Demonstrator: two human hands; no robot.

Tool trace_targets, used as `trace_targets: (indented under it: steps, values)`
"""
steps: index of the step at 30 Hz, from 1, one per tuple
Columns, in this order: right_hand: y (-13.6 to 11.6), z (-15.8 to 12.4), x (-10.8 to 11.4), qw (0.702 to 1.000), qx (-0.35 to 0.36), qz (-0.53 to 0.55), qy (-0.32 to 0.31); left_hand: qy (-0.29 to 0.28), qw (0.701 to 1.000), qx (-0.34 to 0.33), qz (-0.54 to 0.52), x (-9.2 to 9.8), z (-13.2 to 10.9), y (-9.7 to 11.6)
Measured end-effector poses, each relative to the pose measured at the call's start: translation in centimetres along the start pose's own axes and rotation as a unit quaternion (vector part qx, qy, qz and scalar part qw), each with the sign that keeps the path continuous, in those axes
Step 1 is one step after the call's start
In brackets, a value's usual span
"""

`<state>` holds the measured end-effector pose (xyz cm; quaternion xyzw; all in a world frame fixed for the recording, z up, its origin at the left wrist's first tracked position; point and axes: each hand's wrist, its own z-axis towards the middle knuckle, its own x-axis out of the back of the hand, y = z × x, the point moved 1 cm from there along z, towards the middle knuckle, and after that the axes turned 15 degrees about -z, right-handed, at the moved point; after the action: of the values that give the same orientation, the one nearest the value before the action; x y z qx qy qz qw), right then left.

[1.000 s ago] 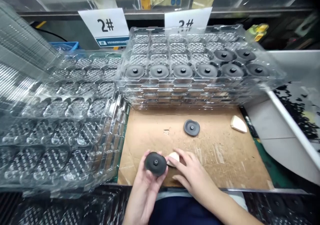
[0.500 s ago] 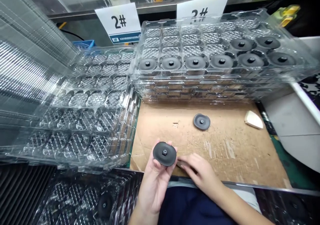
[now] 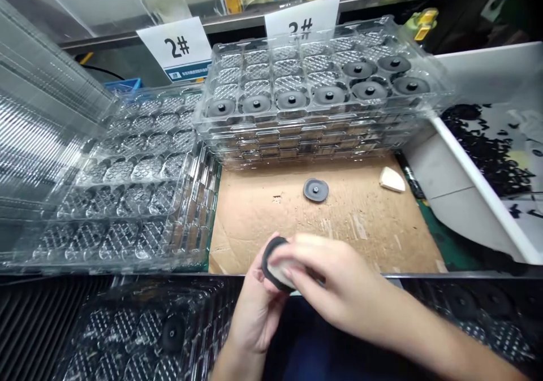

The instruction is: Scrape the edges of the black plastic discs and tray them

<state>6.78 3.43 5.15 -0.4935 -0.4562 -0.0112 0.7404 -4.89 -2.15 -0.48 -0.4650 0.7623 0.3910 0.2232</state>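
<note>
A dark oval disc (image 3: pixel 267 259) is tilted up in my left hand (image 3: pixel 257 312), whose fingers and thumb hold it near the rim. A pale grey area shows within its dark edge. Over this area lies my right hand (image 3: pixel 339 276), slightly blurred, its fingers bent together in a pinch against the disc. Whatever those fingertips may hold is hidden. Farther forward, a second dark oval disc (image 3: pixel 316 190) with a small central stud lies on the cardboard sheet (image 3: pixel 254 211).
Behind the cardboard stands a stack of clear trays (image 3: pixel 305 138) with several discs in the top one. More clear trays (image 3: pixel 127 172) are piled at left. A white block (image 3: pixel 392 179) lies at right, beside a white bin (image 3: pixel 479 200) of small black parts.
My right hand has come up from beside the left onto the disc. The disc has tilted, and its studded face is out of sight. The view has shifted to the right.
</note>
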Motion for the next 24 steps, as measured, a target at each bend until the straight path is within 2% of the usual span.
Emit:
trace_targets:
  steps: [2,3,4,5,7,8,10,12,13,15,17,18,20,21,22,24]
  values:
    - [0.0,-0.4,0.0,0.995,0.015,-0.036,0.094,-0.025,0.999,0.016,0.011,-0.4,-0.4,-0.1]
    - [0.0,-0.8,0.0,0.992,0.031,-0.036,0.120,-0.035,0.999,0.020,0.011,-0.6,-0.6,-0.1]
    - [-0.1,-1.1,0.1,0.992,0.048,-0.021,0.117,-0.041,0.999,0.019,0.008,-0.7,-0.8,-0.1]
    - [-0.2,-1.5,0.2,0.994,0.057,0.003,0.088,-0.042,0.999,0.014,0.005,-0.7,-0.9,-0.1]
    - [-0.3,-2.0,0.4,0.998,0.042,0.045,0.016,-0.039,0.999,0.004,0.001,-0.8,-1.2,-0.1]
    - [-0.3,-2.1,0.5,0.999,0.024,0.047,0.008,-0.037,0.999,0.004,0.003,-0.8,-1.2,-0.3]
    - [-0.4,-2.1,0.7,0.998,0.011,0.018,0.065,-0.040,0.999,0.014,0.014,-1.0,-1.3,-0.6]
    - [-0.6,-2.1,0.9,0.990,0.042,-0.011,0.135,-0.042,0.999,0.028,0.020,-1.1,-1.3,-0.8]
    - [-0.6,-2.3,1.0,0.989,0.062,-0.010,0.137,-0.049,0.998,0.031,0.017,-1.0,-1.3,-0.9]
    - [-0.4,-3.0,1.5,0.993,0.084,0.011,0.081,-0.071,0.997,0.036,0.002,-0.8,-1.4,-0.9]
    - [0.2,-4.1,2.2,0.998,0.054,0.012,0.023,-0.091,0.995,0.036,-0.011,-0.6,-1.4,-0.8]
    - [0.5,-4.5,2.6,0.999,0.029,-0.005,0.015,-0.096,0.995,0.036,-0.015,-0.6,-1.4,-0.9]
    - [0.9,-4.8,3.1,0.997,-0.013,-0.067,0.043,-0.092,0.995,0.041,-0.020,-0.9,-1.4,-1.1]
    - [1.0,-4.6,3.2,0.992,-0.011,-0.103,0.070,-0.085,0.995,0.045,-0.020,-1.3,-1.5,-1.2]
    - [0.9,-4.2,3.3,0.985,0.016,-0.135,0.104,-0.074,0.996,0.054,-0.017,-1.6,-1.6,-1.3]
    - [0.7,-3.0,3.2,0.970,0.122,-0.152,0.145,-0.040,0.997,0.073,-0.001,-2.3,-1.8,-1.3]
